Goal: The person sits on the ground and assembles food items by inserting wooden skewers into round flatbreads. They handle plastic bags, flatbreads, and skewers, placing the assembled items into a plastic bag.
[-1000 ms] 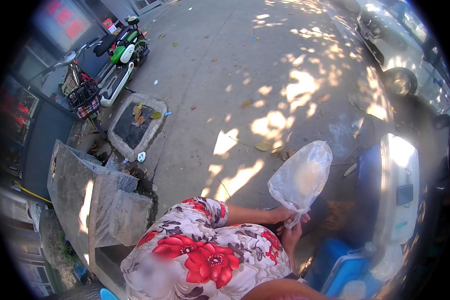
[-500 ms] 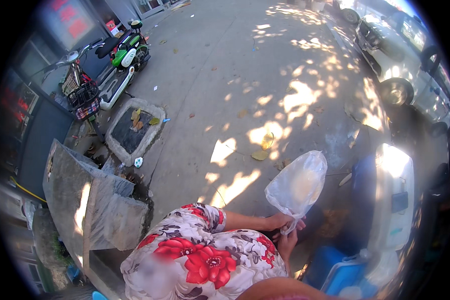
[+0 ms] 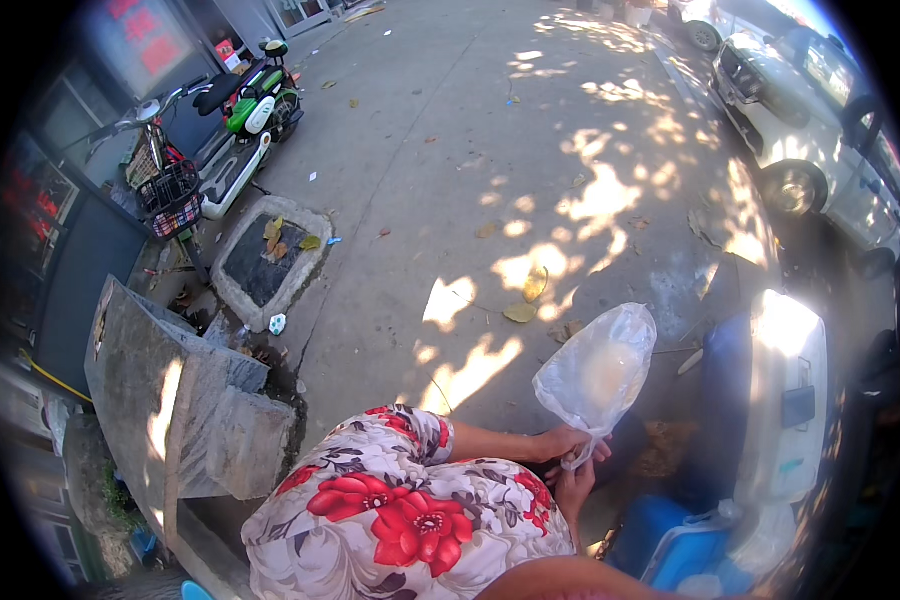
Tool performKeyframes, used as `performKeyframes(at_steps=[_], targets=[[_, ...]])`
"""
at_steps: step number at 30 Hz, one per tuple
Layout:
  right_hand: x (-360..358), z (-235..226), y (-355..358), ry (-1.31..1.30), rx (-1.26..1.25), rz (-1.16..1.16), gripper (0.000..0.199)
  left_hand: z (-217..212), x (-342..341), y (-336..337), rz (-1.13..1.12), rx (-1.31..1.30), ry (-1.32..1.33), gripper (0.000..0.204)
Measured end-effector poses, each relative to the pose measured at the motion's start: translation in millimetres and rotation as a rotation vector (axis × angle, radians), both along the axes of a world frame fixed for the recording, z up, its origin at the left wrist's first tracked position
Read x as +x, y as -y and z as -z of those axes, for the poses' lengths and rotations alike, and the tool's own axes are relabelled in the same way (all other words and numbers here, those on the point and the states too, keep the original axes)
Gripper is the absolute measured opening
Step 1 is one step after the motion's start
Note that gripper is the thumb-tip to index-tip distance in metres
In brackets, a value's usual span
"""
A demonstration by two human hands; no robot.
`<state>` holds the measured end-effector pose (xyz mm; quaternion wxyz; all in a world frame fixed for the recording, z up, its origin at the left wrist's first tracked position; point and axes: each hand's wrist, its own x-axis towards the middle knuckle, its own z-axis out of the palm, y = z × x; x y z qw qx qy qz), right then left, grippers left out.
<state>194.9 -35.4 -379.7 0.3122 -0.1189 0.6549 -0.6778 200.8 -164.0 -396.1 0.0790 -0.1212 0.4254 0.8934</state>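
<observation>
A puffed-out clear plastic bag (image 3: 602,362) stands up from my hands, tilted to the right. Its neck is gathered and twisted between my fingers. Closed at the neck from the far side is my left hand (image 3: 566,440). My right hand (image 3: 573,488) pinches the neck just below it, fingers pressed together. A pale patch shows on or through the bag; whether anything lies inside, I cannot tell. My forearms cross over the floral cloth (image 3: 410,500) on my lap.
Close on my right are a blue-and-white cooler box (image 3: 785,400) and a blue container (image 3: 660,545). A concrete block (image 3: 185,400) stands at left, beyond it a stone-rimmed pit (image 3: 305,255) and a green scooter (image 3: 255,110). A white vehicle (image 3: 800,120) is parked far right.
The bag has shifted very slightly right. Both hands keep their hold on its neck.
</observation>
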Motion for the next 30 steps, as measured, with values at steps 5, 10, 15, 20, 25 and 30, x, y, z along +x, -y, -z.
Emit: performKeyframes(at_steps=[5,10,15,20,25,30], targets=[[0.7,-1.0,0.4,0.01,0.006,-0.007,0.023,-7.0,2.8,3.0,0.009,0.003,-0.023,0.039],[1.5,-3.6,1.8,0.013,-0.007,-0.003,0.024,-8.4,2.7,2.7,0.005,0.005,-0.004,0.039],[2.0,-0.5,-0.5,0.036,-0.013,-0.002,0.022,-13.2,1.5,3.1,-0.003,-0.005,0.003,0.04],[2.5,-3.5,1.3,0.042,0.007,0.0,0.022,-10.4,1.4,3.2,-0.001,-0.015,0.023,0.04],[2.8,1.2,0.1,0.026,0.004,0.004,0.023,-12.6,2.2,3.7,0.005,-0.011,0.026,0.04],[1.7,-2.2,1.1,0.024,0.004,-0.006,0.023,-11.2,2.3,3.8,0.0,-0.006,0.008,0.038]])
